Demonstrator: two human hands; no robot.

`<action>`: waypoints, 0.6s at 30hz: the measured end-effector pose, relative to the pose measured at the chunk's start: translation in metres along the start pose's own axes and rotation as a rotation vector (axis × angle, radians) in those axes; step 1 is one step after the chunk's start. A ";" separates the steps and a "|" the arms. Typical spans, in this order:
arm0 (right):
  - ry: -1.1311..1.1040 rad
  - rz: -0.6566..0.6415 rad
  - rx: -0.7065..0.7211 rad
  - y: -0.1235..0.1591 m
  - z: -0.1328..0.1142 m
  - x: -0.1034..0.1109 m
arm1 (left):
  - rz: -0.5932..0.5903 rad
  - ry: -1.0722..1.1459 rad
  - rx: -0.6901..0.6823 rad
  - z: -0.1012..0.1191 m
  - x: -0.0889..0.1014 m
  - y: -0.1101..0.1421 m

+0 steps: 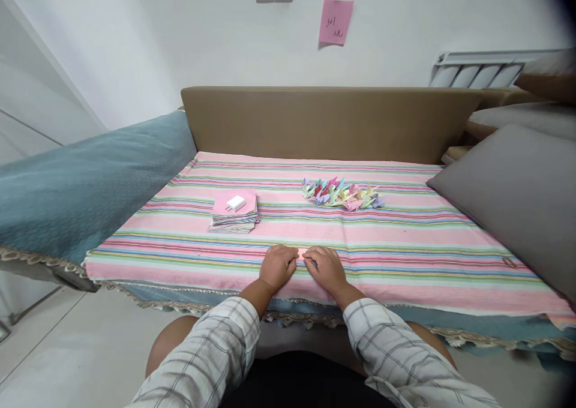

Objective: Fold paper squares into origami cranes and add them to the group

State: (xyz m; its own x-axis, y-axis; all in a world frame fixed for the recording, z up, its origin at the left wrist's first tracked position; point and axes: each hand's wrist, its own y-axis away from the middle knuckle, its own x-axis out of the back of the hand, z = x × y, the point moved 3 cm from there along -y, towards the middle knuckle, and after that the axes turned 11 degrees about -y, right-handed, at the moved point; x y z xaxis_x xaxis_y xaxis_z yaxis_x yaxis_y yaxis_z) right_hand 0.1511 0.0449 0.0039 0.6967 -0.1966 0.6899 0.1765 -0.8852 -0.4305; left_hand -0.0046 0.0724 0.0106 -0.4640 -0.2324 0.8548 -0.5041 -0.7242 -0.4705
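Observation:
My left hand [279, 266] and my right hand [324, 267] rest close together near the front of the striped cloth [391, 261]. Between their fingertips shows a small strip of peach-coloured paper [301, 252], mostly covered by the fingers. Both hands are closed, thumbs and fingers pinching the paper from either side. Beyond them to the right lies a cluster of folded paper cranes [344, 195] in several colours. On the left stands a stack of square paper sheets [234, 221], pink on top, with a white charger plug [236, 203] lying on it.
The cloth covers a sofa seat with a brown backrest [324, 123]. A blue-covered armrest [90, 177] bounds the left side, and a grey cushion [513, 198] leans at the right. A small brown object [509, 263] lies near that cushion. A pink note [336, 22] hangs on the wall.

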 end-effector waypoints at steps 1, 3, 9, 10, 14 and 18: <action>-0.001 0.000 0.000 0.000 0.000 0.000 | 0.002 -0.001 -0.001 0.000 0.000 0.000; -0.002 0.000 -0.001 0.000 -0.001 0.000 | 0.010 -0.003 -0.005 0.000 0.000 0.000; 0.011 -0.004 -0.003 0.000 -0.002 0.002 | 0.017 0.000 -0.008 0.000 -0.001 0.001; 0.014 -0.003 -0.003 0.000 -0.002 0.002 | 0.016 0.002 -0.009 0.000 -0.001 0.001; 0.012 0.001 -0.001 0.000 -0.001 0.001 | 0.013 0.002 -0.002 0.000 0.000 0.001; -0.001 0.006 -0.002 0.000 -0.001 0.000 | 0.008 -0.003 0.009 0.000 0.001 0.000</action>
State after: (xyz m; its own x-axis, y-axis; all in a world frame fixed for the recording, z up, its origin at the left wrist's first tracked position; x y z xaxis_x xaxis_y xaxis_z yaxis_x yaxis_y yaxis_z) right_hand 0.1510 0.0446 0.0044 0.6980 -0.2013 0.6872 0.1710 -0.8851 -0.4329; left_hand -0.0048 0.0717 0.0110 -0.4658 -0.2396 0.8518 -0.4939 -0.7283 -0.4750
